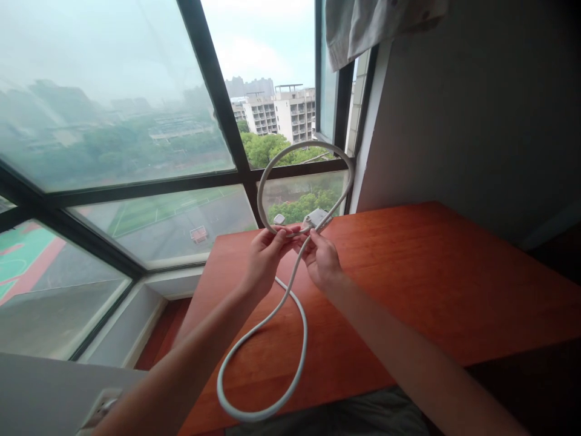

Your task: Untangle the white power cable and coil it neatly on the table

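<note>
A white cable (302, 339) is in both hands above the table. One round loop of it stands up over my fingers, and a longer loop hangs down between my forearms. My left hand (267, 251) pinches the cable at the bottom of the upper loop. Close beside it, my right hand (321, 257) grips the cable where two strands cross. A white plug-like block (316, 218) shows just above the right fingers. Above the left fingers is a small white piece (279, 219), perhaps the other end. My fingertips partly hide the cable.
The reddish-brown wooden table (408, 290) reaches from the window corner towards the right. Dark-framed windows (136, 184) rise behind and to the left. A pale curtain (363, 30) hangs at the top. A wall socket (104, 406) sits low at the left.
</note>
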`<state>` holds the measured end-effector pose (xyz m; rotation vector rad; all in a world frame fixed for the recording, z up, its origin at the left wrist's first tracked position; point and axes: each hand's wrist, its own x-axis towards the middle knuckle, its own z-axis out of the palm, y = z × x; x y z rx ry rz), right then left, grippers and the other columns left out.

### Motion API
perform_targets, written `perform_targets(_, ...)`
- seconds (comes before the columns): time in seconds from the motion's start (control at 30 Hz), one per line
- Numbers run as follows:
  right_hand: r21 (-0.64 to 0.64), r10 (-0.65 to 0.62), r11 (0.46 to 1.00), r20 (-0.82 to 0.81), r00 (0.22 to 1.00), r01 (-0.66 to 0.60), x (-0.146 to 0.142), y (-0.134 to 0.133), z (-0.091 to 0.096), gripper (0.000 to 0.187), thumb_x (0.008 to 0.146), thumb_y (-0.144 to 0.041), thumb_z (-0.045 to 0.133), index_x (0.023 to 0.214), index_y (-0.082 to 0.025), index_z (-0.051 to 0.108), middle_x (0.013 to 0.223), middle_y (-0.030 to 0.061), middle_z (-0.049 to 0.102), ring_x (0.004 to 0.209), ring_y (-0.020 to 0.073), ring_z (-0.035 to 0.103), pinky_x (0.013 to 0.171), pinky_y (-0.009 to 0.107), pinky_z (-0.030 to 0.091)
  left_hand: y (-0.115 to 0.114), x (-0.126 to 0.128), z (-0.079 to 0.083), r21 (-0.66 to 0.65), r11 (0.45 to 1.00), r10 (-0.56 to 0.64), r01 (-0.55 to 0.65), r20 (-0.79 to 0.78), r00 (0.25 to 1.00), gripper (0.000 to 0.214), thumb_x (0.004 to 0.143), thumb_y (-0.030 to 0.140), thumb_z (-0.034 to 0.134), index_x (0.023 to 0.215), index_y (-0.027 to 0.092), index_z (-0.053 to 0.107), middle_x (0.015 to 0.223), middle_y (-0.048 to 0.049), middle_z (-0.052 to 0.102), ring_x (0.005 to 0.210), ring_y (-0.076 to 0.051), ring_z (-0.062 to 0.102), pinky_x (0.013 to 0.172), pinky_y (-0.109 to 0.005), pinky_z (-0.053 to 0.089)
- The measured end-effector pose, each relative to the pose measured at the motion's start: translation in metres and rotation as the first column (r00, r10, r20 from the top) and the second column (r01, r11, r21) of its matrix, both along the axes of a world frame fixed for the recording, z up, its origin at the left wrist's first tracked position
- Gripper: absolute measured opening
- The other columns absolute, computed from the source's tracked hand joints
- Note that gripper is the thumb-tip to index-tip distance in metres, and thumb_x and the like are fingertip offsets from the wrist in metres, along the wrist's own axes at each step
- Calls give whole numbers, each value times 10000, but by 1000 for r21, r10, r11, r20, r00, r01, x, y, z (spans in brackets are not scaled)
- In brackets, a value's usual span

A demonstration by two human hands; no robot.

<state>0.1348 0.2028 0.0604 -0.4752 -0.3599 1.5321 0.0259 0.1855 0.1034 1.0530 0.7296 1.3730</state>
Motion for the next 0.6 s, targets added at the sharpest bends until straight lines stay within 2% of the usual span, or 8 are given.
perform_targets(0.1,-80,15,997,-62,998,-20,-3,-3,5,193,921,-180,445,866,-147,627,763,49,707,671,128,663,667,246,559,-12,0,-11,-118,993,15,1,136,991,154,764,205,708,863,104,649,1074,-147,700,951,-209,685,927,-336,520)
perform_targets(0.2,-89,23,996,-56,998,-28,-7,-6,8,207,932,-208,434,832,-154,607,749,51,696,669,130,660,647,246,564,-23,4,-15,-263,965,74,0,272,959,109,771,101,648,876,83,672,1064,-147,700,982,-208,677,929,-298,526)
perform_targets(0.27,-66,-6,998,-10,1000,6,-10,-7,9,188,923,-253,469,812,-162,590,707,36,674,655,136,655,660,270,570,-30,8,-15,-319,948,114,-2,333,936,144,779,61,602,897,82,681,1057,-138,701,999,-199,671,926,-276,529)
perform_targets(0.37,-25,-83,996,145,986,87,-13,-4,10,188,882,-334,552,791,-172,569,624,-6,609,596,134,635,589,260,559,-38,13,-12,-336,942,109,20,362,926,193,800,66,569,954,97,681,1095,-126,686,994,-174,664,902,-245,530)
perform_targets(0.43,22,-146,989,285,947,146,-11,0,11,221,859,-385,580,792,-175,563,591,-32,562,541,119,608,524,234,533,-45,14,-12,-374,927,89,37,313,945,200,816,113,571,985,104,678,1078,-120,685,918,-147,670,834,-215,538)
perform_targets(0.5,99,-204,979,431,879,179,-7,5,13,254,854,-426,574,799,-178,562,576,-52,521,477,96,560,469,212,496,-54,12,-12,-464,884,40,57,197,980,173,824,170,576,944,105,682,972,-104,693,764,-107,657,700,-177,531)
perform_targets(0.53,138,-227,974,506,832,181,-4,7,14,268,855,-439,563,796,-178,562,574,-57,506,447,84,530,444,203,473,-60,11,-11,-510,856,-26,86,124,992,163,830,206,573,892,104,683,889,-92,688,678,-90,631,620,-164,509)
perform_targets(0.6,209,-267,963,651,710,170,2,11,17,287,868,-453,531,780,-181,559,575,-57,493,407,72,479,401,196,418,-74,9,-7,-547,815,-251,193,-34,967,224,844,281,550,771,106,670,724,-69,645,558,-82,563,502,-168,442)
